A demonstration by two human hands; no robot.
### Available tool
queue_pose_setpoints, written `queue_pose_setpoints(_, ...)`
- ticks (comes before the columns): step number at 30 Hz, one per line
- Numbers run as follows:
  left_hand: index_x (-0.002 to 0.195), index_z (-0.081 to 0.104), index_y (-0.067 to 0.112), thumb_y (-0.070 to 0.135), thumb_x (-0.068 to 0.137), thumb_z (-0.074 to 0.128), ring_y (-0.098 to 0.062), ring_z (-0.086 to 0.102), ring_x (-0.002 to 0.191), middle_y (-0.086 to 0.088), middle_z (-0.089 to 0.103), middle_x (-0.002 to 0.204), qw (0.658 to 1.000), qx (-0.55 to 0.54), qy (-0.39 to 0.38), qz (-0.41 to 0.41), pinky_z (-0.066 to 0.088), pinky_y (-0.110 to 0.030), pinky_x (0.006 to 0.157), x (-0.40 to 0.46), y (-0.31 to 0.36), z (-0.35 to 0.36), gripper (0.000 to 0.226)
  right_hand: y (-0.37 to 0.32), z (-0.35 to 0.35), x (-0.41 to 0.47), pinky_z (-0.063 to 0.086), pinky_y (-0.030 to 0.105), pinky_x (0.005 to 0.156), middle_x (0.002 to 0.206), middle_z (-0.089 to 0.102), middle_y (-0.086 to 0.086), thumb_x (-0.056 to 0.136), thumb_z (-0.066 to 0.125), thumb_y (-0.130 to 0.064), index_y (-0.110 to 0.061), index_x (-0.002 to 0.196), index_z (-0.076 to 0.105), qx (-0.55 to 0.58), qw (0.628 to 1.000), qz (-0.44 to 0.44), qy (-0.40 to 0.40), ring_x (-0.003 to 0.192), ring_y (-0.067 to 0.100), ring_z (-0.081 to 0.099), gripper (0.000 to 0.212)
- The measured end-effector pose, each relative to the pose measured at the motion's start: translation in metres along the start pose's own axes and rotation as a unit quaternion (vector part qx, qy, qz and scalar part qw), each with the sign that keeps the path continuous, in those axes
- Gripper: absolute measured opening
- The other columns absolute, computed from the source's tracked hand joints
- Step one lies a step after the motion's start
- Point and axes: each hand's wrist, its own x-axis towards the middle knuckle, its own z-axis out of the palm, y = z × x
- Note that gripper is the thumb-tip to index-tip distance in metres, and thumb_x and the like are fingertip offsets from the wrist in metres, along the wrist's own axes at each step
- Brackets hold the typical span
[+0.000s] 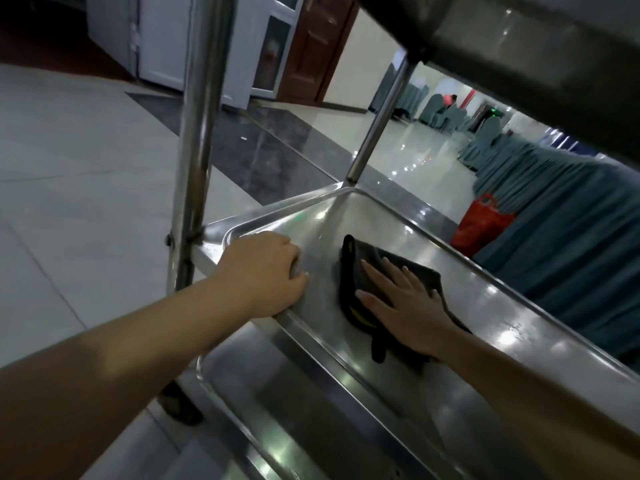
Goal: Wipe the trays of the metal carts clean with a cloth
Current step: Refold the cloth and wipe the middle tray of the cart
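Here, at the left, the near post [194, 161] of the metal cart is seen rising beside the tiled floor [69, 168]. Just right of it, the rim of the middle tray [460, 258] is gripped by the left hand [263, 271], its fingers curled over the edge. Further right, a dark cloth [360, 268] with a yellow edge is laid flat on the tray's bottom, and it is pressed down by the right hand [401, 303], whose fingers are held straight and spread apart. A lower tray [277, 410] is seen beneath, and an upper tray [519, 46] above. Beyond the cart's far side, a red bag [481, 223] is set on the floor against a table skirted in blue-green fabric [571, 237].
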Motion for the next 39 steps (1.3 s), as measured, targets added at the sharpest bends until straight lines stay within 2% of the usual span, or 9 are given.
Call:
queue_pose_setpoints(3, 0.083, 0.035, 0.022, 0.051, 0.088, 0.033, -0.020, 0.049, 0.103, 0.001, 0.052, 0.098, 0.998, 0.065, 0.015, -0.002, 0.036, -0.038, 0.089, -0.007, -0.008, 0.007, 0.030, -0.024, -0.010, 0.036, 0.001, 0.070, 0.110, 0.162, -0.004, -0.012, 0.080, 0.019, -0.083, -0.060, 0.143, 0.003, 0.009, 0.999, 0.045, 0.000, 0.148, 0.027, -0.004, 0.069)
queue_pose_setpoints(10, 0.108, 0.052, 0.018, 0.046, 0.087, 0.018, -0.023, 0.049, 0.117, -0.005, 0.057, 0.120, 0.998, 0.058, 0.011, -0.021, 0.032, -0.045, 0.107, -0.010, -0.008, 0.009, 0.049, -0.102, -0.020, 0.112, -0.007, 0.077, 0.101, 0.163, 0.000, -0.002, 0.081, 0.020, -0.081, -0.053, 0.146, 0.006, 0.038, 0.999, 0.037, -0.006, 0.146, 0.039, -0.003, 0.072)
queue_pose_setpoints(16, 0.104, 0.051, 0.021, 0.042, 0.089, 0.011, -0.026, 0.047, 0.118, -0.008, 0.054, 0.119, 0.996, 0.079, -0.043, -0.012, 0.031, -0.052, 0.104, -0.006, -0.003, 0.001, 0.047, -0.053, -0.007, 0.020, -0.001, 0.068, 0.111, 0.162, -0.002, -0.011, 0.086, 0.020, -0.077, -0.058, 0.145, 0.004, 0.012, 1.000, -0.023, 0.014, 0.149, 0.025, -0.004, 0.064)
queue_pose_setpoints(20, 0.120, 0.053, 0.027, 0.060, 0.089, 0.011, -0.023, 0.035, 0.132, -0.002, 0.047, 0.132, 0.989, 0.075, -0.117, 0.047, 0.024, -0.062, 0.105, -0.001, 0.021, 0.005, 0.061, -0.005, 0.006, -0.085, -0.003, 0.061, 0.115, 0.160, -0.009, -0.018, 0.072, 0.004, -0.089, -0.068, 0.137, -0.005, 0.020, 1.000, 0.001, 0.016, 0.148, 0.015, -0.010, 0.069)
queue_pose_setpoints(23, 0.144, 0.031, 0.027, 0.078, 0.084, 0.012, -0.031, 0.011, 0.145, -0.007, 0.019, 0.157, 0.981, 0.099, -0.158, 0.052, 0.006, -0.066, 0.111, -0.003, 0.046, 0.016, 0.081, 0.019, 0.012, -0.136, -0.004, 0.059, 0.116, 0.155, -0.017, -0.025, 0.068, 0.001, -0.093, -0.075, 0.128, -0.014, 0.025, 0.999, 0.037, 0.001, 0.146, 0.010, -0.014, 0.065)
queue_pose_setpoints(27, 0.151, 0.014, 0.027, 0.082, 0.081, 0.014, -0.030, 0.001, 0.147, -0.005, 0.006, 0.161, 0.977, 0.105, -0.161, 0.095, 0.002, -0.065, 0.111, -0.006, 0.069, 0.026, 0.089, 0.036, 0.008, -0.118, 0.001, 0.059, 0.115, 0.158, -0.012, -0.022, 0.064, 0.005, -0.095, -0.073, 0.130, -0.010, 0.040, 0.993, 0.107, -0.006, 0.148, 0.013, -0.008, 0.071)
queue_pose_setpoints(30, 0.150, 0.018, 0.029, 0.079, 0.083, 0.013, -0.027, 0.004, 0.147, -0.003, 0.009, 0.161, 0.976, 0.094, -0.158, 0.116, 0.004, -0.062, 0.113, -0.007, 0.075, 0.026, 0.084, 0.073, 0.000, -0.097, 0.006, 0.062, 0.115, 0.161, -0.005, -0.015, 0.072, 0.010, -0.087, -0.059, 0.144, 0.004, 0.051, 0.982, 0.180, -0.002, 0.149, 0.020, -0.002, 0.077)
queue_pose_setpoints(33, 0.149, 0.022, 0.028, 0.078, 0.084, 0.012, -0.027, 0.008, 0.147, -0.004, 0.013, 0.160, 0.974, 0.105, -0.149, 0.137, 0.008, -0.059, 0.113, -0.009, 0.080, 0.028, 0.083, 0.112, 0.001, -0.103, 0.009, 0.063, 0.114, 0.162, -0.006, -0.011, 0.068, 0.000, -0.084, -0.049, 0.149, 0.008, 0.011, 0.973, 0.231, -0.025, 0.149, 0.022, -0.004, 0.089)
queue_pose_setpoints(39, 0.126, 0.050, 0.028, 0.079, 0.075, 0.005, -0.022, 0.038, 0.129, -0.001, 0.048, 0.135, 0.980, 0.102, -0.073, 0.156, 0.029, -0.051, 0.102, -0.012, 0.081, 0.030, 0.085, 0.081, 0.007, -0.130, 0.006, 0.066, 0.113, 0.161, -0.006, -0.011, 0.058, 0.000, -0.097, -0.057, 0.144, -0.002, 0.067, 0.971, 0.228, -0.003, 0.149, 0.026, -0.003, 0.095)
